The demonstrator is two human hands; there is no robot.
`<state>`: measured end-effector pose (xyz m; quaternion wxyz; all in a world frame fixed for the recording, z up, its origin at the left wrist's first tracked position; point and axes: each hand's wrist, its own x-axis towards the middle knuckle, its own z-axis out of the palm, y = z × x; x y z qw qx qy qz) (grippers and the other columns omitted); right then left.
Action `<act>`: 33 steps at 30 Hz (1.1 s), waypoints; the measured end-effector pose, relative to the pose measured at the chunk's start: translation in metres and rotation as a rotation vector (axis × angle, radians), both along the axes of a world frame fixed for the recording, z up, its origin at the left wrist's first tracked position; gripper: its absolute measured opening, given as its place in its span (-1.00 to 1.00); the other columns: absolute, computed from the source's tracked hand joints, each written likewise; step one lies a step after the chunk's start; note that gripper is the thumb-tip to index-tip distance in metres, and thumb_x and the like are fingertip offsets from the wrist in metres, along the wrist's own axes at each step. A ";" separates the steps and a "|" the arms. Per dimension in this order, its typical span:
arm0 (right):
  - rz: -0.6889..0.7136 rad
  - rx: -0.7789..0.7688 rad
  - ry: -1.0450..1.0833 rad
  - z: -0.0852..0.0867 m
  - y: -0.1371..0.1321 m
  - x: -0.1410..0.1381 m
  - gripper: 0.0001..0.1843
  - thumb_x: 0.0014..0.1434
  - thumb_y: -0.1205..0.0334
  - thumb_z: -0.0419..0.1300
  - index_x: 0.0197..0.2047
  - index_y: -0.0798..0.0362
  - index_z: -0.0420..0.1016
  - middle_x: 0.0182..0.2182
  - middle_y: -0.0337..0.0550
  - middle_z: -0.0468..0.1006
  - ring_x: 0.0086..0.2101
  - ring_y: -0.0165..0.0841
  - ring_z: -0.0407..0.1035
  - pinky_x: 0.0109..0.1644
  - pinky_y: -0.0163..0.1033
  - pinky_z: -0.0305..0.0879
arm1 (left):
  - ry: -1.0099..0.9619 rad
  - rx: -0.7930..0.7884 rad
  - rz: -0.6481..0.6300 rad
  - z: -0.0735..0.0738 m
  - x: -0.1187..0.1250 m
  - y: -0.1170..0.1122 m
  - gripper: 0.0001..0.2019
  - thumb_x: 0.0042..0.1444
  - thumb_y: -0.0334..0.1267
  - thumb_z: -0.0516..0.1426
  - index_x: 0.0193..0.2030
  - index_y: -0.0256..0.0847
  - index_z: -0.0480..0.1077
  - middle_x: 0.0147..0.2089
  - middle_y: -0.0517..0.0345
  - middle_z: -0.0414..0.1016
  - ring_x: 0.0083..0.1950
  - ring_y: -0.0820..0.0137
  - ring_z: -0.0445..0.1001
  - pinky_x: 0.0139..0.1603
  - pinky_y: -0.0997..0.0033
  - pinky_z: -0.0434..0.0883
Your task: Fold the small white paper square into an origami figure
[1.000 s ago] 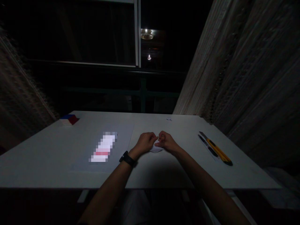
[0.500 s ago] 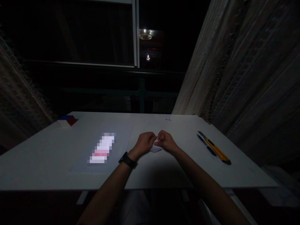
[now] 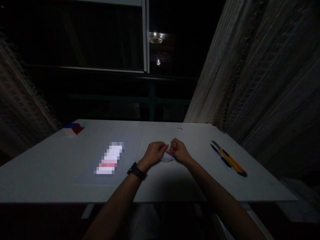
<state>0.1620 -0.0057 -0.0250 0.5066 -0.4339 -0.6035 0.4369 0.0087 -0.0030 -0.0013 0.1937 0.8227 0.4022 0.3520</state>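
Note:
A small folded piece of white paper (image 3: 167, 158) lies at the middle of the white table, between my two hands. My left hand (image 3: 155, 151), with a dark watch on its wrist, is closed on the paper's left side, thumb and fingertips together. From the other side my right hand (image 3: 179, 150) pinches the paper near its upper edge, with its index finger curled. The fingertips of both hands nearly meet and cover the upper part of the paper.
On the left, a phone with a bright, blurred screen (image 3: 110, 158) lies on a large paper sheet (image 3: 83, 178). A colour cube (image 3: 72, 129) stands at the far left. A yellow box cutter (image 3: 233, 162) and a black pen (image 3: 221, 155) lie right. Small scraps (image 3: 179, 128) lie at the back.
My right hand's fingers have shifted slightly on the paper, the index finger curling up. My left hand keeps nearly the same place, and the view has moved a little.

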 end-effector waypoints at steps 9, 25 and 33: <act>-0.065 0.096 -0.099 0.002 -0.002 -0.002 -0.72 -0.25 0.30 0.25 -0.47 0.03 0.19 -0.63 -0.39 0.34 -0.58 -0.48 0.25 -0.52 -0.38 0.13 | -0.067 -0.017 -0.010 -0.003 -0.003 0.005 -0.77 0.02 -0.17 0.06 -0.41 -0.24 0.49 -0.38 0.07 0.48 -0.34 0.42 0.37 -0.32 0.49 0.23; -0.032 -0.045 0.124 0.003 0.002 0.004 -0.61 -0.34 0.24 0.33 -0.41 0.05 0.26 -0.64 -0.34 0.44 -0.59 -0.43 0.33 -0.48 -0.32 0.22 | -0.250 -0.167 0.062 -0.013 -0.001 0.016 -0.67 -0.03 -0.06 0.07 -0.37 -0.30 0.49 -0.41 0.04 0.51 -0.40 0.40 0.41 -0.41 0.48 0.26; -0.064 -0.035 0.109 0.005 0.000 0.002 -0.64 -0.36 0.26 0.33 -0.44 0.06 0.29 -0.66 -0.35 0.44 -0.60 -0.42 0.33 -0.49 -0.31 0.22 | -0.275 -0.220 0.040 -0.014 -0.001 0.019 -0.70 -0.06 -0.11 0.10 -0.34 -0.32 0.49 -0.40 0.03 0.52 -0.39 0.39 0.43 -0.42 0.49 0.29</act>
